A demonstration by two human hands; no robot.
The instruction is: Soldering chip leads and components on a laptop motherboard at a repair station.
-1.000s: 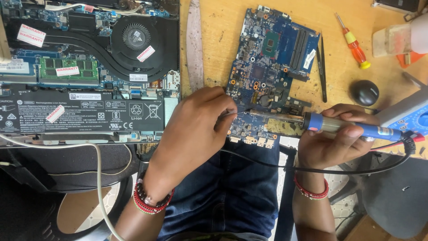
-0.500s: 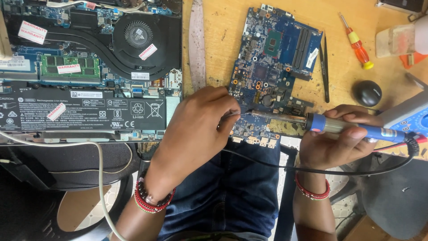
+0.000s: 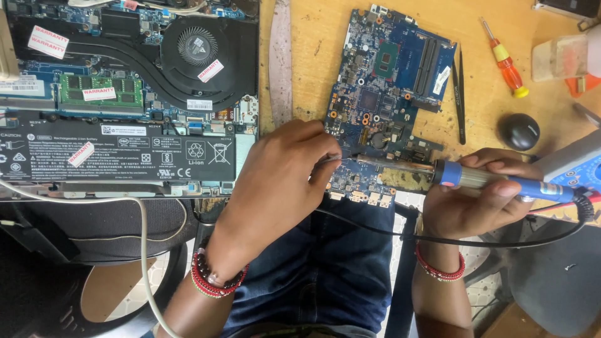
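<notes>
A blue laptop motherboard (image 3: 388, 87) lies on the wooden table, its near edge at the table's front. My right hand (image 3: 479, 200) grips a blue-handled soldering iron (image 3: 501, 180) lying level, its metal tip pointing left onto the board's lower left corner. My left hand (image 3: 278, 181) rests at that same corner with fingers pinched on a thin metal piece (image 3: 330, 159), probably tweezers or solder wire, that meets the iron's tip. Red bead bracelets circle both wrists. The iron's black cord (image 3: 476, 241) loops under my right hand.
An opened laptop (image 3: 125, 94) with fan, memory and black battery fills the left. Black tweezers (image 3: 460, 94), a red-and-yellow screwdriver (image 3: 506, 59), a dark round object (image 3: 518, 131), a clear plastic container (image 3: 563, 56) and a blue device (image 3: 579, 166) lie to the right. A white cable (image 3: 143, 250) hangs down.
Both hands stay at the board's lower left corner with the iron in place. The view has shifted only slightly.
</notes>
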